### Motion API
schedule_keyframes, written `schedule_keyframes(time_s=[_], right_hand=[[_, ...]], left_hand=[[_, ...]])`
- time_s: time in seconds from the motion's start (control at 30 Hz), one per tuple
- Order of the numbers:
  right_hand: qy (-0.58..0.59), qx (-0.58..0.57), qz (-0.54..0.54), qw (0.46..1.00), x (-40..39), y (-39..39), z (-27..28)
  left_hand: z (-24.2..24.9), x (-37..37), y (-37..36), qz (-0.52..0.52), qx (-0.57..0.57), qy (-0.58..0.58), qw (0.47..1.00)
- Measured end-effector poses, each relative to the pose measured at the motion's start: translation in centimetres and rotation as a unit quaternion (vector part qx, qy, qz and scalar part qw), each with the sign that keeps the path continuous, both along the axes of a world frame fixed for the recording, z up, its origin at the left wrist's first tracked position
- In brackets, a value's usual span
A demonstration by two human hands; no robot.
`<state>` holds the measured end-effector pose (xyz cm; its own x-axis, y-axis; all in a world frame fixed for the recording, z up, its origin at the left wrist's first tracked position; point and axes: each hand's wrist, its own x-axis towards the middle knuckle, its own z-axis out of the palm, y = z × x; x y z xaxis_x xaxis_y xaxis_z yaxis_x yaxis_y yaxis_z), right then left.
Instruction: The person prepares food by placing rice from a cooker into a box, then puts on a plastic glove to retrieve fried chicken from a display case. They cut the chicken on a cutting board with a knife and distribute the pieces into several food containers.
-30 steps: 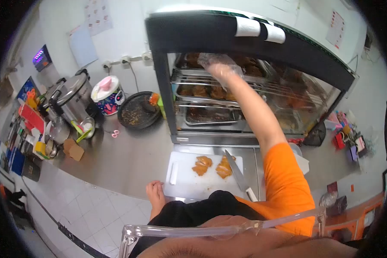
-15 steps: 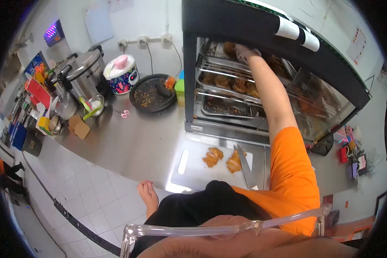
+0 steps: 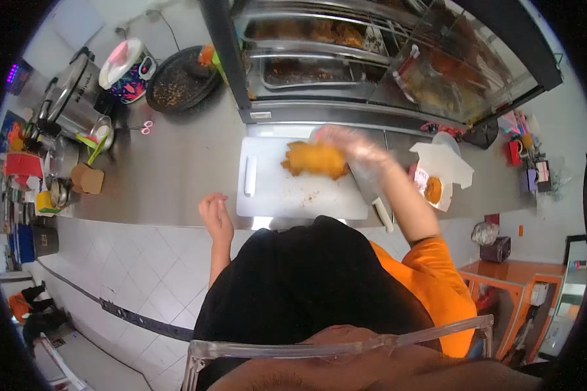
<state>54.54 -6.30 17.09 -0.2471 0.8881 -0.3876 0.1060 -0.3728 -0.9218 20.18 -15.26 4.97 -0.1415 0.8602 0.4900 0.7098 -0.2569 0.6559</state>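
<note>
Orange-brown fried chicken (image 3: 314, 160) lies on a white cutting board (image 3: 346, 202) and is blurred. My right hand (image 3: 353, 147), in a clear plastic glove, is at the chicken's right end. Motion smears its fingers, so I cannot see whether they grip it. To the right of the board, a knife handle (image 3: 383, 215) points towards me; the blade is mostly hidden under my right forearm. My left hand (image 3: 214, 212) hovers by the counter's front edge, left of the board, its fingers loosely curled around nothing.
Beyond the board stands a glass display cabinet (image 3: 319, 112) with trays of fried food. An opened paper box (image 3: 445, 166) with a fried piece sits on the right. At left are a round dark pan (image 3: 182, 88), pink scissors (image 3: 147, 127) and a steel cooker (image 3: 72, 85).
My right hand has come down out of the cabinet to the board. A larger chicken piece shows where two cut portions lay. The view has tilted down, and the open box is now visible.
</note>
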Motion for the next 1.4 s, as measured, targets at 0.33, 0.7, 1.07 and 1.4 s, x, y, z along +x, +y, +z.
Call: schedule_keyframes(time_s=[0.33, 0.7, 1.07, 1.4], right_hand=[[-0.431, 0.255, 0.077, 0.862, 0.7, -5.8, -15.6], [-0.543, 0.03, -0.04, 0.838, 10.2, -12.7, -15.9], [-0.297, -0.042, -0.107, 0.948, 10.8, -15.9, -13.9], [-0.502, 0.034, 0.084, 0.86, 4.5, -18.1, -8.1]], left_hand=[[-0.6, 4.5, 0.5, -0.108, -0.034, -0.012, 0.993], [-6.8, 11.4, 1.8, -0.364, -0.065, 0.162, 0.915], [-7.5, 15.6, 0.7, -0.233, -0.071, 0.126, 0.962], [-3.8, 16.6, 6.0, -0.283, 0.075, 0.018, 0.956]])
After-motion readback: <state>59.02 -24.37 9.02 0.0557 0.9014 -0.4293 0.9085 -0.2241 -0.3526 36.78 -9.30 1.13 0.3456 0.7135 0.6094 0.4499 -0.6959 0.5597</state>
